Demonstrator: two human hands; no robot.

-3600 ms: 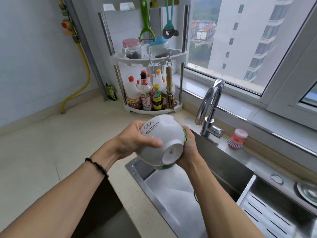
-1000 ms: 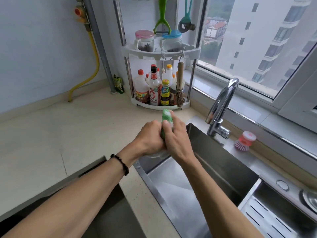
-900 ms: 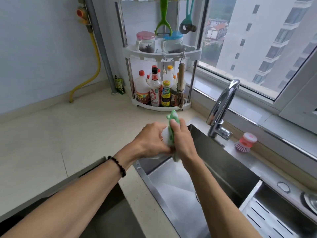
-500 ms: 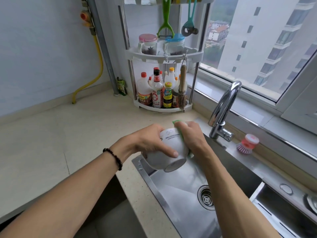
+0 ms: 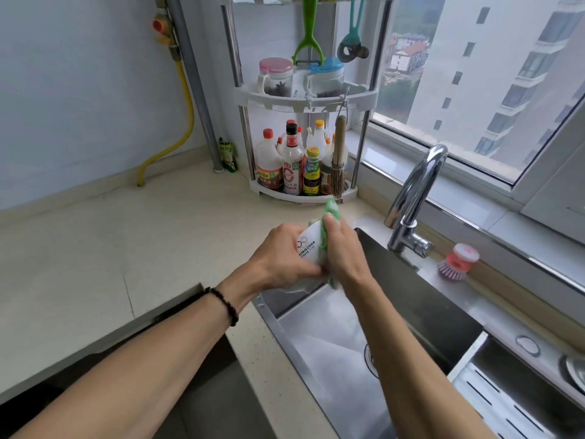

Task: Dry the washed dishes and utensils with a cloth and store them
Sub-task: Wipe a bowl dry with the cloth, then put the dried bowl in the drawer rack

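Observation:
A white bowl (image 5: pixel 308 247) with printed rings and lettering is held on its side over the near left corner of the steel sink (image 5: pixel 342 353). My left hand (image 5: pixel 280 256) grips the bowl's outside, fingers curled round it. My right hand (image 5: pixel 343 251) presses a green and white cloth (image 5: pixel 329 213) against the bowl's other side, fingers bent over the cloth. Most of the bowl is hidden between the two hands. A white fold of the cloth hangs below them.
A corner rack (image 5: pixel 304 99) with sauce bottles (image 5: pixel 292 160), jars and a hanging brush stands at the back. The chrome tap (image 5: pixel 411 198) rises right of my hands, a pink dish brush (image 5: pixel 459 261) beyond it. A slotted drain tray (image 5: pixel 519 403) lies at lower right. Beige counter (image 5: pixel 110 248) stretches left.
The bowl has been turned from foot-down toward me to lying on its side between my hands. The cloth now sticks up above the bowl, and both hands sit slightly higher.

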